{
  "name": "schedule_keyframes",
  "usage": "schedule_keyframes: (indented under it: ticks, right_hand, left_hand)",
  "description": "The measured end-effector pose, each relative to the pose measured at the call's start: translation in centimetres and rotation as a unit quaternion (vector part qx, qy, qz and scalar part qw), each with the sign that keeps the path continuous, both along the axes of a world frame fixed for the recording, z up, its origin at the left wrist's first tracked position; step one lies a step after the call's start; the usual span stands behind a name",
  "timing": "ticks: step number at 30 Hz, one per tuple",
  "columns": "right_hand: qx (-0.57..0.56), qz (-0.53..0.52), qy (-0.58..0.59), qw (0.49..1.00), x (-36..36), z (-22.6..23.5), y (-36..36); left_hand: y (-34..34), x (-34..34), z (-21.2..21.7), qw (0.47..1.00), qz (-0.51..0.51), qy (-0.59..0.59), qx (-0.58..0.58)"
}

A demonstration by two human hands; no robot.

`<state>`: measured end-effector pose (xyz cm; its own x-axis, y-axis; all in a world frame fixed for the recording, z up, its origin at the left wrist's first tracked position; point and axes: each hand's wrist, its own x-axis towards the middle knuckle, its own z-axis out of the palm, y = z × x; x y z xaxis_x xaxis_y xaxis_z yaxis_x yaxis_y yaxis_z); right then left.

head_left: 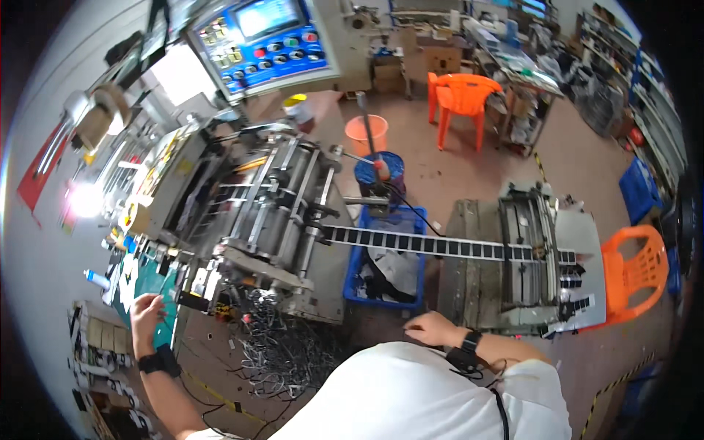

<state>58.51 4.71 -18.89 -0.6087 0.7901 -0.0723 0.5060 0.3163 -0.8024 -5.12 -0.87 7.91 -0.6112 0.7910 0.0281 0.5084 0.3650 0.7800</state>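
Observation:
My left hand (pixel 147 315) is raised beside the green mat (pixel 163 282) at the left end of the machine. Its fingers are curled in; whatever they hold, if anything, is too small to make out. My right hand (pixel 434 329) hangs in front of my body, fingers loosely stretched to the left and nothing visible in them. Ahead of it stands a blue crate (pixel 354 282) with white and black scraps. A strip of dark rectangles with pale edges (pixel 411 243) runs over the crate from the roller machine (pixel 282 198) to the metal-framed unit (pixel 529 257) on the right.
A heap of tangled thin strips (pixel 282 345) lies on the floor below the machine. Orange chairs (pixel 466 92) stand at the back and by the right-hand unit. An orange bucket (pixel 367 133) and a blue drum (pixel 389 170) stand behind the crate. A control panel (pixel 275 62) is at upper left.

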Motion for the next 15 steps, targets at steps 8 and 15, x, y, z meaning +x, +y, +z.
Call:
schedule_keyframes:
  ticks: [8, 15]
  right_hand:
    - [-0.221, -0.238, -0.238, 0.915, 18.1, -9.8, -12.0]
    - [-0.224, -0.215, -0.191, 0.931, 19.7, -16.6, -13.4]
  left_hand:
    - [-4.2, -14.6, -2.5, 0.987, -0.127, -0.093, -0.013]
    - [0.0, 6.3, 3.5, 0.995, 0.054, 0.075, -0.049]
